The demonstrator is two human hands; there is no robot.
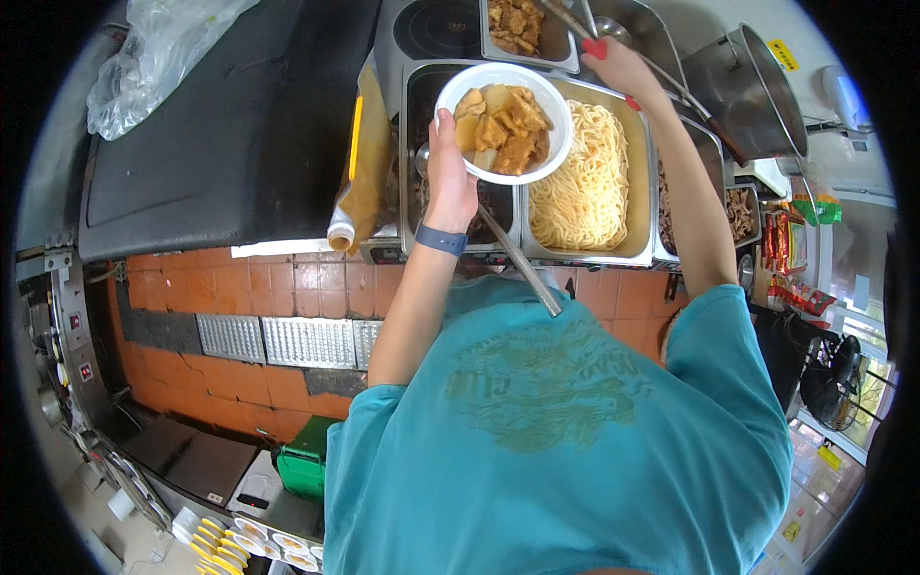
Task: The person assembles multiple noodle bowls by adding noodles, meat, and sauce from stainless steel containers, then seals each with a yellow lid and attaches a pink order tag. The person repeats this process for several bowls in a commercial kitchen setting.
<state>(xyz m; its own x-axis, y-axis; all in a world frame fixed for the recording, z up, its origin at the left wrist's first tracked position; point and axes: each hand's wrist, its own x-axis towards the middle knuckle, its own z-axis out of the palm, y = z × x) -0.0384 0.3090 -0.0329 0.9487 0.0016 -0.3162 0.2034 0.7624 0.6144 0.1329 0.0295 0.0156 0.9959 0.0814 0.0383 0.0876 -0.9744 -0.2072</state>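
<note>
My left hand (452, 177), with a dark band on its wrist, holds a white bowl (448, 96) by its left side, thumb on the rim. Chunks of food in brown sauce (508, 129) sit in the bowl. It is held above the steel food pans, next to a pan of pale noodles (580, 182). My right hand (613, 65) reaches to the far side, its fingers closed round a thin long-handled metal utensil (563, 17). That utensil passes over a tray of brown chunks (516, 27); its far end is out of view. Red patches show at my right fingers and wrist.
A metal handle (517, 259) sticks out toward me from the left pan. At the right stand a deep steel pot (762, 96) and pans of chopped meat (740, 213). A roll of wrap (343, 230) and a black counter (220, 125) with a plastic bag (158, 57) lie left.
</note>
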